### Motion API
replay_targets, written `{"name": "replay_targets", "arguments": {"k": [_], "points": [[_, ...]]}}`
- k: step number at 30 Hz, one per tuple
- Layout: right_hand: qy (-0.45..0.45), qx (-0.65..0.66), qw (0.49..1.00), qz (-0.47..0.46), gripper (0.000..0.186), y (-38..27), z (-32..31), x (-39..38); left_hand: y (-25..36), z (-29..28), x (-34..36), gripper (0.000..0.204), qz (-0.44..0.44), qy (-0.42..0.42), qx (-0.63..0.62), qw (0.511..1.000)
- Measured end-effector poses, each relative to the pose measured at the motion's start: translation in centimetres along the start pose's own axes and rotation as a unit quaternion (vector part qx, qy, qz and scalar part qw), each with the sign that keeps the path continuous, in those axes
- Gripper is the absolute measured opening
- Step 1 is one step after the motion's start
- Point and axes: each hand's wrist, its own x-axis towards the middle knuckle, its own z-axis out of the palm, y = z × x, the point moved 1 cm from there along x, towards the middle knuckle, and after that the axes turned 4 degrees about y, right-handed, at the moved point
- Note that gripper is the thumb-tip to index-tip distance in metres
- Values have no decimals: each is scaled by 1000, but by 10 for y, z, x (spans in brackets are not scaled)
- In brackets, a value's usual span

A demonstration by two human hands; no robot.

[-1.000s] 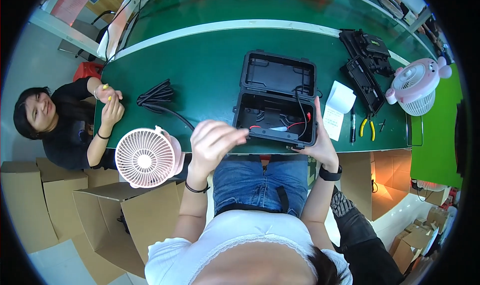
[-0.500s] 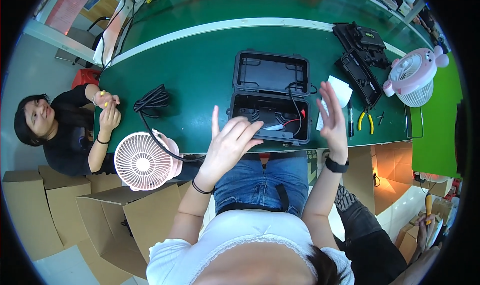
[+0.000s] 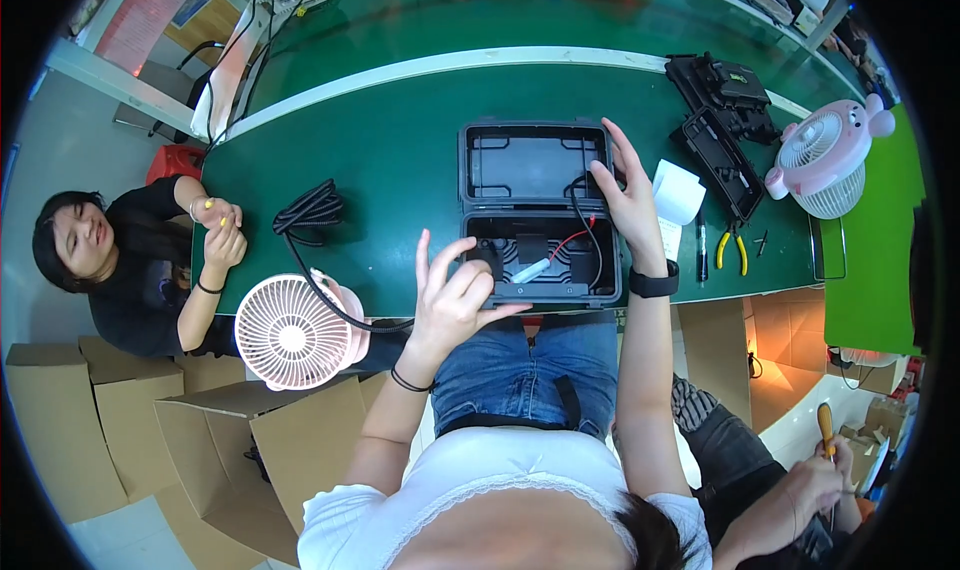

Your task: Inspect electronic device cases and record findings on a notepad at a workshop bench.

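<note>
A black plastic case (image 3: 468,220) lies on the green bench before me with its lid (image 3: 535,168) swung back. Inside are a small white tube-like piece (image 3: 531,271), red leads and a black cable. My left hand (image 3: 455,292) is at the case's near left corner, fingers spread, some bent, thumb along the front wall; nothing shows in its grasp. On the right side, my right hand (image 3: 632,200) grips the lid's right edge between thumb and fingers.
A pink fan (image 3: 292,332) and coiled black cable (image 3: 305,210) lie left, near a seated person (image 3: 130,260). At right are white paper (image 3: 678,192), yellow-handled pliers (image 3: 742,254), a black pen (image 3: 702,250), another black case (image 3: 722,160) and a pink animal-shaped fan (image 3: 820,155). Another person's hand (image 3: 820,480) holds an orange-handled tool.
My right hand has moved forward and left onto the lid's edge. The case has straightened and come slightly closer to me. At lower right, the other person's hands have come further into view.
</note>
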Motion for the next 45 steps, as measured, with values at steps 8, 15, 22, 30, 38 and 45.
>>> {"name": "replay_targets", "arguments": {"k": [8,15,22,30,38,45], "points": [[15,53,996,-66,59,-14,-10,-13,-4,0,3,45,-20,-3,-89,996],[29,55,995,-81,57,-13,-14,-15,-8,1,11,52,-41,40,-140,988],[25,64,990,-124,50,-23,-19,-19,-10,2,18,54,-63,49,-136,987],[24,13,992,-123,43,-35,-15,-30,-13,3,32,58,-97,86,-101,986],[25,23,997,-62,49,-29,-9,-28,-10,4,27,61,-141,85,-126,978],[0,46,997,-54,58,-33,-11,-34,-8,5,22,61,-151,94,-122,976]]}}
